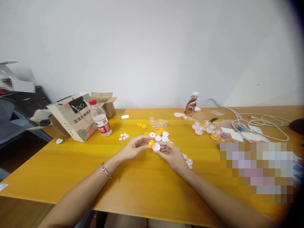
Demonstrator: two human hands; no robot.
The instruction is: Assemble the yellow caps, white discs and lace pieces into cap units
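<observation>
Between thumb and fingers of my left hand (135, 147) is a small round yellow plastic part (150, 144). My right hand (171, 155) grips a round white plastic cup-like part (156, 147), its hollow side facing me. The two parts are held close side by side; I cannot tell whether they touch. Just beyond my hands lie several white round parts (158, 138), yellow discs (143, 126) and clear rings (158, 122). White spoked wheel pieces (189, 161) lie beside my right wrist, partly hidden by it. Several small white knobs (123, 136) lie to the left.
A red-capped bottle (101, 120), a paper bag (76, 118) and a cardboard box (108, 106) stand at the left. A brown bottle (191, 104) stands at the back. At the right are yellow-and-white assembled pieces (198, 128), white cables (273, 122) and a blurred-out patch.
</observation>
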